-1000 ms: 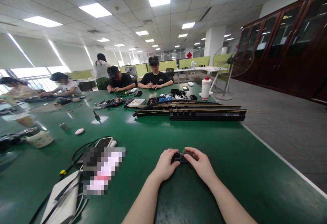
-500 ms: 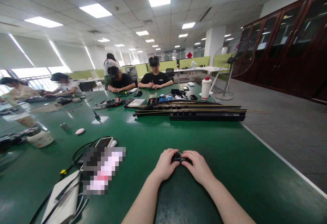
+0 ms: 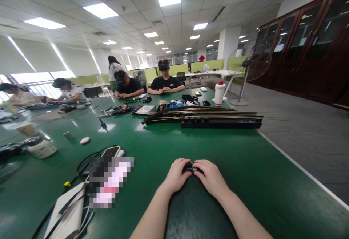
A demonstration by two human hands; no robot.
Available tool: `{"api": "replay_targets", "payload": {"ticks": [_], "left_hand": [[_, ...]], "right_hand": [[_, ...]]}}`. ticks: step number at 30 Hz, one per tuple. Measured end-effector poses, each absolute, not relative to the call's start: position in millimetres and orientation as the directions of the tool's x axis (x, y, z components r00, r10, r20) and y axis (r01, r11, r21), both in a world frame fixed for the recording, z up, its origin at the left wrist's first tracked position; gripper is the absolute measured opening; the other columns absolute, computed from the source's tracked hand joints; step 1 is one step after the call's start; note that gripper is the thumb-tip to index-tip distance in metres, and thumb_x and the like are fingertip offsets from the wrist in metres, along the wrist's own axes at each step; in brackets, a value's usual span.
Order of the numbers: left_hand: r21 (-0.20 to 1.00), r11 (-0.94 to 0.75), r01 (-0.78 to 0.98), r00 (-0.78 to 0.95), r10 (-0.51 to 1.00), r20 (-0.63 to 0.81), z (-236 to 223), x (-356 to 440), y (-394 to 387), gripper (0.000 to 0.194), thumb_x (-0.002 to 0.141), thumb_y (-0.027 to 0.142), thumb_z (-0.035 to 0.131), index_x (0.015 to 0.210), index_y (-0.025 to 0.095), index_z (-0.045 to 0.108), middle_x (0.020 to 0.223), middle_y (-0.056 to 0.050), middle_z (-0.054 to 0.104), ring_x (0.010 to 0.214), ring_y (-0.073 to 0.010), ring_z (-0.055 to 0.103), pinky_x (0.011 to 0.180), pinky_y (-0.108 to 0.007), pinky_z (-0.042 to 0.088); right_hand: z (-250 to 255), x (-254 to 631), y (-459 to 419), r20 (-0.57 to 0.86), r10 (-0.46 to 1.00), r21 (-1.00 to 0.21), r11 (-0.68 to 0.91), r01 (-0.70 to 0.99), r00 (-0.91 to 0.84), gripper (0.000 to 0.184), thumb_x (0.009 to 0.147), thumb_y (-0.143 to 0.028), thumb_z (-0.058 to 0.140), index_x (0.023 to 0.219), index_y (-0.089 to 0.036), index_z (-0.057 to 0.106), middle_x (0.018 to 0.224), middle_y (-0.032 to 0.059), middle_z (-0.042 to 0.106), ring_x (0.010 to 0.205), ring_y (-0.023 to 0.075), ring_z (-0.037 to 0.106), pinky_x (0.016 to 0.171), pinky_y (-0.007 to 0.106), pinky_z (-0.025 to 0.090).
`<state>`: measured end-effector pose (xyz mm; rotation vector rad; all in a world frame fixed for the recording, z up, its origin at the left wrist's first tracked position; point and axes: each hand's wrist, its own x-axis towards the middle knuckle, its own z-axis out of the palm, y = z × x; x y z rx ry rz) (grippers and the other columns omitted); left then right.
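Note:
A small black part (image 3: 188, 168) with some shiny metal on it lies at the table's near middle, between my two hands. My left hand (image 3: 177, 173) grips its left end, thumb at the near side and fingers at the far side. Curled around the right end is my right hand (image 3: 209, 175), its fingertips close to those of the left. Both hands cover much of the part, so its exact kind cannot be made out. The green tabletop (image 3: 152, 202) is beneath them.
Long black rails (image 3: 220, 122) with thin brass-coloured rods lie across the table ahead. A white bottle (image 3: 219, 95) with a red cap stands behind them. To the left are a phone (image 3: 111, 153), a white box (image 3: 65, 210) and cables. Several people sit around the table.
My right hand has come down from just above the part and closed around its right end. My left hand has stayed in place.

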<state>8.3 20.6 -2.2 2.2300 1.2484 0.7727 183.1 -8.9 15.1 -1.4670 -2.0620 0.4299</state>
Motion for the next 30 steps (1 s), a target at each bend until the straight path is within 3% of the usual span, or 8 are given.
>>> {"api": "replay_targets", "payload": {"ticks": [11, 30], "left_hand": [[0.636, -0.480, 0.605, 0.428, 0.869, 0.249, -1.8, 8.5, 19.8, 0.039, 0.075, 0.016, 0.057, 0.113, 0.021, 0.054, 0.110, -0.005, 0.057, 0.101, -0.0209, 0.050, 0.092, -0.036, 0.039], [0.636, -0.478, 0.606, 0.429, 0.869, 0.246, -2.1, 8.5, 18.5, 0.041, 0.075, 0.016, 0.056, 0.116, 0.020, 0.052, 0.112, -0.006, 0.056, 0.104, -0.0208, 0.049, 0.093, -0.036, 0.039]], "right_hand": [[12.2, 182.2, -8.2, 0.226, 0.950, -0.576, 0.308, 0.757, -0.215, 0.024, 0.080, -0.025, 0.052, 0.101, -0.025, 0.064, 0.114, 0.0049, 0.063, 0.109, 0.0220, 0.053, 0.095, 0.039, 0.038], [11.8, 188.3, -5.9, 0.202, 0.964, -0.730, 0.265, 0.630, -0.171, 0.027, 0.070, -0.021, 0.061, 0.096, -0.023, 0.066, 0.109, 0.0058, 0.066, 0.105, 0.0225, 0.057, 0.094, 0.039, 0.040]]}}
